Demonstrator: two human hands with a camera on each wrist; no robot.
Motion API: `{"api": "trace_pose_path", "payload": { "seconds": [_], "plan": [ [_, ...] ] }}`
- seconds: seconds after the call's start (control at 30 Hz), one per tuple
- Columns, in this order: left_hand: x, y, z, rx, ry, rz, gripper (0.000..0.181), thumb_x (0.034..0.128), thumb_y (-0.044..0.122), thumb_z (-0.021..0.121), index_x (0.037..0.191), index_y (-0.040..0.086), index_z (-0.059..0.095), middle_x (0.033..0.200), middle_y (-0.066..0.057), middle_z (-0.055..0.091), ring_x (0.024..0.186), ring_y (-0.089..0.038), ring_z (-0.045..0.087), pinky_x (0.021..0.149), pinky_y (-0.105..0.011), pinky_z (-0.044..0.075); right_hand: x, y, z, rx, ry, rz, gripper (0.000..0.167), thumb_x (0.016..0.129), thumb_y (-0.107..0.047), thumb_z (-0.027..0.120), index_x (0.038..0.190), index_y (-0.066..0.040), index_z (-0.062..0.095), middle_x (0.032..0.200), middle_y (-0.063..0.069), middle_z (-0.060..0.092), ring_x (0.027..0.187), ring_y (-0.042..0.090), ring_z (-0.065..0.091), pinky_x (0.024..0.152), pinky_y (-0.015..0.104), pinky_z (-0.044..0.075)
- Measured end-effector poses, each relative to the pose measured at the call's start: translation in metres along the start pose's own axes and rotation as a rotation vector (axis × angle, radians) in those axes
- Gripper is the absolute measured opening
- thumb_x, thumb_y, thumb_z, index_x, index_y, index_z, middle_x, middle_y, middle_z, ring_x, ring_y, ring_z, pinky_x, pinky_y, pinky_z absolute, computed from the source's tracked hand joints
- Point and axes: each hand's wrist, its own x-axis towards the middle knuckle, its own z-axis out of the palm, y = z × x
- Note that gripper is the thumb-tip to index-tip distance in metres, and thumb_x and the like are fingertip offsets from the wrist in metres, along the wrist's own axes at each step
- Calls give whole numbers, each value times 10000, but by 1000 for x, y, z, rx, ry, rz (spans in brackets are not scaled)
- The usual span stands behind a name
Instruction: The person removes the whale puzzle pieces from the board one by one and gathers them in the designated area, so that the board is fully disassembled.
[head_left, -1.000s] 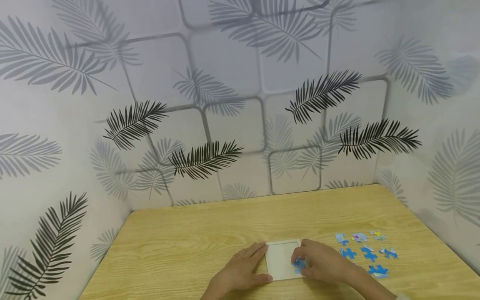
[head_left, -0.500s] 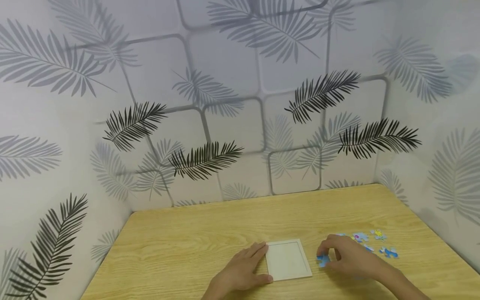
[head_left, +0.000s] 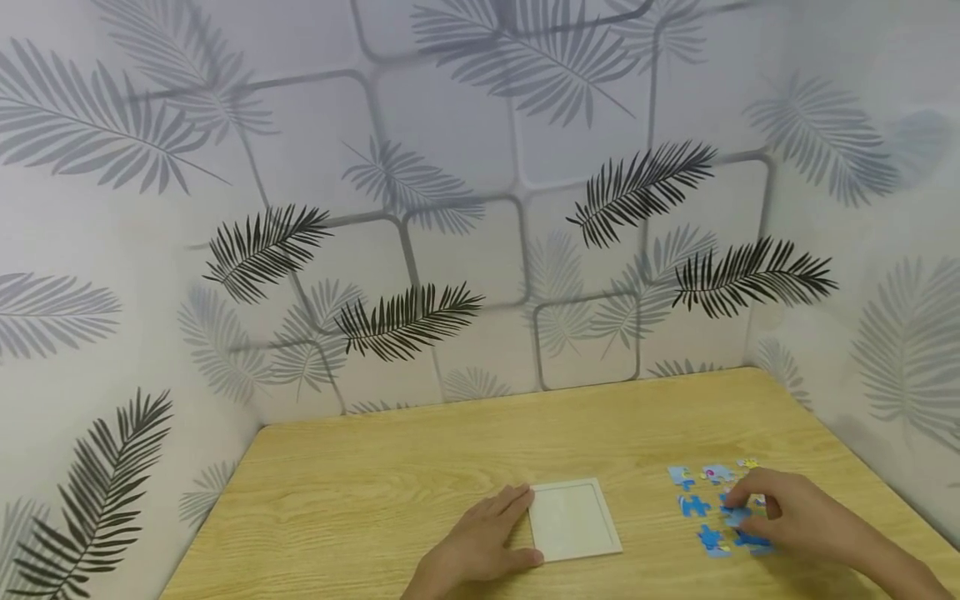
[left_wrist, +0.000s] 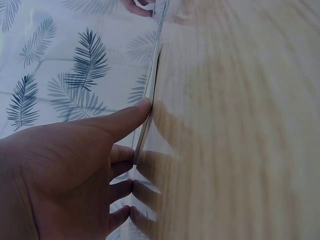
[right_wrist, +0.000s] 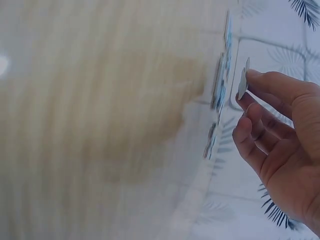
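Note:
My left hand (head_left: 483, 537) rests at the left side of a pale square puzzle tray (head_left: 573, 518). Its thumb touches the near left corner and its extended fingers lie along the upper left edge. The left wrist view shows the thumb (left_wrist: 127, 120) against the tray's thin edge (left_wrist: 145, 125). Over the cluster at the right, my right hand (head_left: 798, 512) pinches a blue puzzle piece (head_left: 737, 517) between thumb and fingers. In the right wrist view that puzzle piece (right_wrist: 243, 82) appears edge-on, held off the table. My right hand partly hides the pieces beneath it.
Several loose blue puzzle pieces (head_left: 695, 505) lie in rough rows right of the tray, one with a yellow sun (head_left: 748, 463) at the back. They rest on a wood-grain table (head_left: 420, 467). Leaf-patterned walls (head_left: 465, 250) stand behind and at both sides.
My right hand has carried a blue puzzle piece from inside the tray rightward to the loose pieces. The tray's inside is now uncovered. My left hand has stayed in place.

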Motion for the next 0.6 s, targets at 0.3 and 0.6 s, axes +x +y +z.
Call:
{"api": "trace_pose_path", "payload": {
  "seconds": [0.3,0.6],
  "plan": [
    [-1,-2,0,-12,8,8,849,982,571,636,1630,116,332,1705,-29,290,1572,-293,260,1242,-548,287,-23,11,-12,-44,35,9,274,815,47,820,1019,-108,723,872,-131,612,594,-69,366,462,204,359],
    [0,-1,0,-23,6,26,842,997,580,604,1631,101,324,1707,-43,282,1574,-301,251,1243,-565,275,-38,21,-22,-105,115,-63,382,732,50,877,996,-172,713,861,-190,618,589,-91,348,455,176,332]
  ]
}}
